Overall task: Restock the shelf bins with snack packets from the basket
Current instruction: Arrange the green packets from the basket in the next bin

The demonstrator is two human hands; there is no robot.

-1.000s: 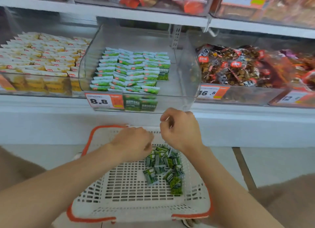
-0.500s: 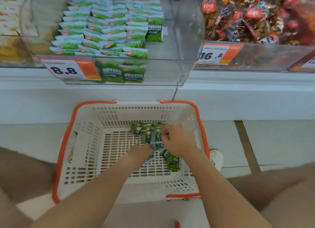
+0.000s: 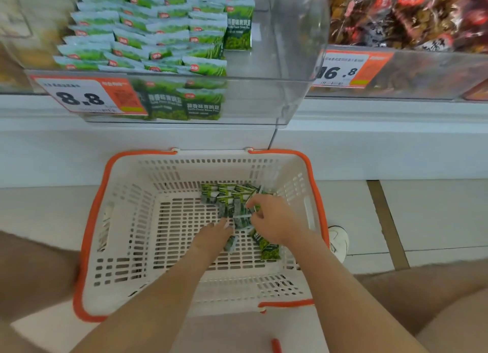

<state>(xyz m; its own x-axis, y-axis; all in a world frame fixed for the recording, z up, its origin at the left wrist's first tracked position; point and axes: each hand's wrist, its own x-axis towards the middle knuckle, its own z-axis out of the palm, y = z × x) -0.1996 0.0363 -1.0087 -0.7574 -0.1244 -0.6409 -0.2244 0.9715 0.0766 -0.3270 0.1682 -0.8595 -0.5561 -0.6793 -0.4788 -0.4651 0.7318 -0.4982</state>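
A white basket [image 3: 126, 220] with an orange rim stands on the floor below the shelf. A heap of small green snack packets [image 3: 227, 197] lies at its far right. Both my hands are inside the basket. My right hand [image 3: 274, 220] is curled over the heap and pinches packets between its fingers. My left hand [image 3: 214, 234] lies flat with fingers extended, its tips touching the packets. One packet [image 3: 266, 249] sits apart, near my right wrist. Above, a clear shelf bin [image 3: 285, 62] holds rows of the same green packets [image 3: 148, 33], filled on its left side.
The bin carries an 8.8 price tag [image 3: 87, 96]. To its right a second bin of brown and red snack bags [image 3: 396, 15] shows a 16.8 tag [image 3: 343, 70]. My knees flank the basket, and a white shoe [image 3: 339, 242] shows by its right side.
A second ago both hands hovered shut above the basket rim; they have dropped into the basket onto the packet heap. My view has tilted down and closer.
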